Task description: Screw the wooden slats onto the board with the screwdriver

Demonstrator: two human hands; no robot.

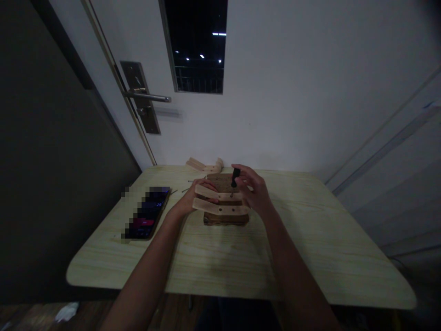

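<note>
My right hand (254, 187) is closed around the black handle of a small screwdriver (235, 176). The screwdriver stands nearly upright, its tip at a hole in the rear of two bent wooden strips (223, 196). Parallel to it, nearer to me, runs the front wooden strip (223, 210), with two dark holes. My left hand (197, 195) grips the wooden piece at its left end, its fingers partly hidden behind the strips. Beneath them lies a brown, rough-edged block (225, 219), which looks like cardboard.
Another pale wooden piece (205, 166) lies at the table's back edge by the wall. A few thin screws or nails (186, 189) are left of my left hand. A lit phone (151, 216) rests on the table (303, 248) at left. A door handle (148, 96) is beyond.
</note>
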